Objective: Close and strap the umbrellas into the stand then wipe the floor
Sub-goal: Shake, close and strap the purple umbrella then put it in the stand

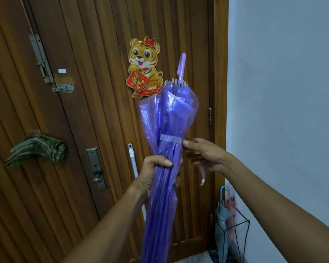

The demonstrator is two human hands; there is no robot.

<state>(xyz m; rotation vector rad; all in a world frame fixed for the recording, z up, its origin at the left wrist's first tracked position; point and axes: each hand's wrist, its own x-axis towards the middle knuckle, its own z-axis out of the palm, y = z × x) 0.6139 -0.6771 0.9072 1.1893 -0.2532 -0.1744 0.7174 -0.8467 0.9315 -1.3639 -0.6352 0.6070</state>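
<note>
A closed purple see-through umbrella (165, 120) stands upright in front of me, its hooked handle (181, 66) pointing up. My left hand (154, 172) grips the folded canopy round its middle. A pale purple strap (170, 138) runs round the canopy just above that hand. My right hand (203, 155) pinches the right end of the strap between thumb and fingers. At the lower right a black wire umbrella stand (235, 227) holds two closed umbrellas, one with a blue handle (224, 190).
A brown slatted wooden door (95, 111) fills the view, with a tiger decoration (143, 66), bolts and a lock plate (96, 168). A green striped cloth (36, 149) hangs on the left. A white mop pole (134, 168) leans behind the umbrella. A pale wall (283, 92) is on the right.
</note>
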